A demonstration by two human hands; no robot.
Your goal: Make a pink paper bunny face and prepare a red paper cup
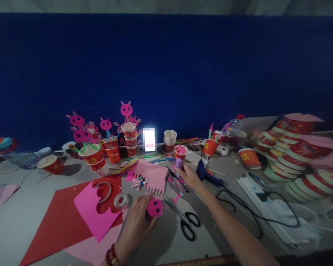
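My left hand [138, 218] is closed around the edge of a round pink paper face [155, 208] with dark eyes, low over the table. In my right hand [190, 175] is a short purple glue stick [178, 163], gripped near the red cup that holds pink cut-outs [181, 150]. Black-handled scissors [187, 225] lie between my forearms. Just beyond my left hand rests a pink paper sheet with cut edges [152, 173]. A roll of tape [121, 200] sits to the left of that hand.
Red paper [52, 218] and bright pink paper [100, 221] cover the left side. Decorated cups [129, 138] stand at the back, beside a lit phone [149, 139]. To the right are a blue glue gun [208, 175], a power strip [255, 192] and stacked cups [288, 159].
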